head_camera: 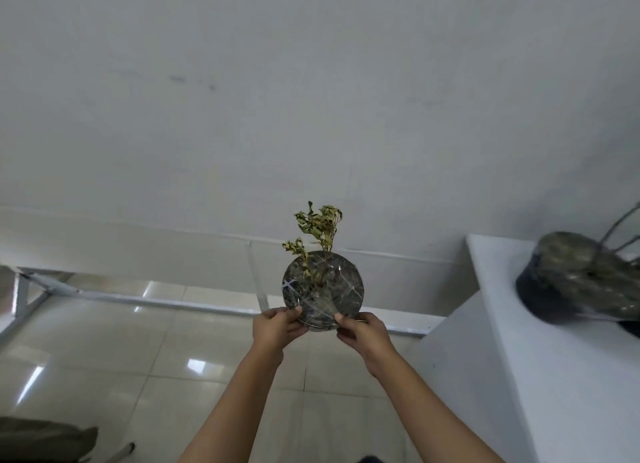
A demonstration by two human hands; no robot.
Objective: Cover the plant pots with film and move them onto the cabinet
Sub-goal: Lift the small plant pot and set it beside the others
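Note:
A small round plant pot (323,291) hangs in the air at centre, its top wrapped in shiny clear film, with thin stems and yellow-green leaves (318,227) poking up through it. My left hand (275,329) grips its near left edge and my right hand (362,333) grips its near right edge. At the right stands a white cabinet (540,358). On its top sits a second dark pot (578,279), also covered with film, with bare stems reaching out of frame.
A plain grey-white wall fills the upper view. Glossy beige floor tiles (173,358) spread below. A metal frame leg (24,296) stands at the far left, and a dark olive object (41,440) lies at the bottom left corner.

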